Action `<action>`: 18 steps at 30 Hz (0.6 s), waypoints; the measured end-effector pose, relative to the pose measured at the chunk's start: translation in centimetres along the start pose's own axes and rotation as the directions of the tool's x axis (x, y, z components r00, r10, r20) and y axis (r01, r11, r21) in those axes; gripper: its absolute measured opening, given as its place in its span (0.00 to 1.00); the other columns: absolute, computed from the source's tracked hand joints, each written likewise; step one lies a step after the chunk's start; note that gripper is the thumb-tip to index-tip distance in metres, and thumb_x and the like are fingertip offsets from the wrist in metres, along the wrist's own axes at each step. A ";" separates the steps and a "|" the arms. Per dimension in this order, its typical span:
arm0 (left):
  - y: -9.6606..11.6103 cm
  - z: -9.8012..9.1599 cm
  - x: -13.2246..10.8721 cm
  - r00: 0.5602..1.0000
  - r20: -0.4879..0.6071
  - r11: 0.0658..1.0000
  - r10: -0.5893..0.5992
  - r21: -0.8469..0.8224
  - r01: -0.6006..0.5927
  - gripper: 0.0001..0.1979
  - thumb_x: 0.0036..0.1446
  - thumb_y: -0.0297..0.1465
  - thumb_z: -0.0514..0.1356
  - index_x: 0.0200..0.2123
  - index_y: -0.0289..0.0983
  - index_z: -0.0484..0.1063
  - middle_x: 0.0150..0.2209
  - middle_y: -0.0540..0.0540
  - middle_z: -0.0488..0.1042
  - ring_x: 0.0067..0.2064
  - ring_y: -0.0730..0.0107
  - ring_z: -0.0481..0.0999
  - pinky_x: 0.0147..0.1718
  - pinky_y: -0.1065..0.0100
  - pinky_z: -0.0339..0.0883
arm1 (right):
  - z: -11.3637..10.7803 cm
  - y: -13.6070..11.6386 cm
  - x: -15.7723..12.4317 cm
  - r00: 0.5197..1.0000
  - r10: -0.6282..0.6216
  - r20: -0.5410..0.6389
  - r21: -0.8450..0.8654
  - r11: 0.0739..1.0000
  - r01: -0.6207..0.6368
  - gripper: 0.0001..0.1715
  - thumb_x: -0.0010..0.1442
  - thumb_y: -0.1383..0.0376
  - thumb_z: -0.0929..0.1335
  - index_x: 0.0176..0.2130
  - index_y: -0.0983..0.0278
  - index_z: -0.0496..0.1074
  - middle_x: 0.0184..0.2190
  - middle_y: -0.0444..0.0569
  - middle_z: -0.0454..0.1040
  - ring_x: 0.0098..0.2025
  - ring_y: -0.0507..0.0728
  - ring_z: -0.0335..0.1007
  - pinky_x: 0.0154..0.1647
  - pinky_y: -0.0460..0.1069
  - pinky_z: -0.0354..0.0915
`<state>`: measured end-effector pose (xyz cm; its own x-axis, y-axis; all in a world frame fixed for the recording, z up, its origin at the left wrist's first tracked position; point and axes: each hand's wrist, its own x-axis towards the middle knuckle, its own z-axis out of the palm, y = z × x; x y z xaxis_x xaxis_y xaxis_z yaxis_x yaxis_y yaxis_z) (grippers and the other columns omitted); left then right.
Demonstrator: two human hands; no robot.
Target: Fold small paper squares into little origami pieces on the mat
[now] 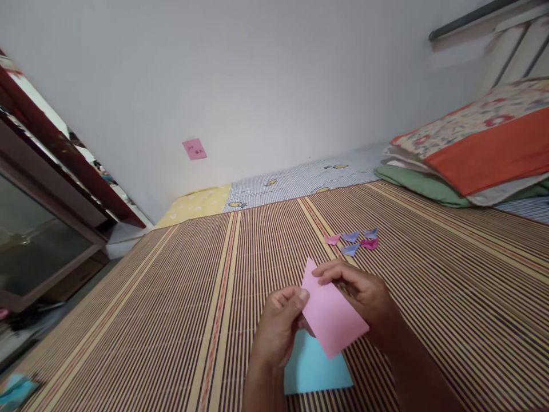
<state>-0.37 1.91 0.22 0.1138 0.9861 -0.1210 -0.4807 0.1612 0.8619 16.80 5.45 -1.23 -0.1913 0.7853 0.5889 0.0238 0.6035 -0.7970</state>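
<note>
Both my hands hold one pink sheet of paper [331, 316] above a striped bamboo mat [171, 297]. My left hand [278, 329] pinches the sheet's left edge with thumb and fingers closed. My right hand [364, 297] grips its upper right side, fingers curled over the top edge. Beneath the pink sheet a light blue sheet [315, 369] lies flat on the mat. Beyond my hands, several small folded paper pieces [354, 240] in pink and purple rest together on the mat.
Folded blankets and a pillow [472, 154] are stacked at the right. A pink sticky note [194, 149] is on the white wall. A dark wooden cabinet with glass [38, 229] stands at the left. Blue paper [15, 389] lies at the bottom left corner.
</note>
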 end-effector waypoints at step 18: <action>0.7 -1.8 0.4 0.957 -0.229 0.984 0.179 0.024 -0.178 0.19 0.46 0.43 0.76 0.27 0.32 0.78 0.22 0.49 0.75 0.22 0.76 0.70 0.23 0.75 0.66 | 2.4 -2.2 0.3 0.973 -0.163 0.163 -0.378 0.901 0.215 0.17 0.59 0.77 0.68 0.41 0.59 0.80 0.63 0.53 0.70 0.69 0.67 0.57 0.66 0.67 0.57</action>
<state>-2.23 2.52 -0.08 -0.1762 0.9816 -0.0743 -0.4720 -0.0180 0.8814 14.37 4.02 0.42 -0.3502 0.6428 0.6813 0.3514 0.7644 -0.5406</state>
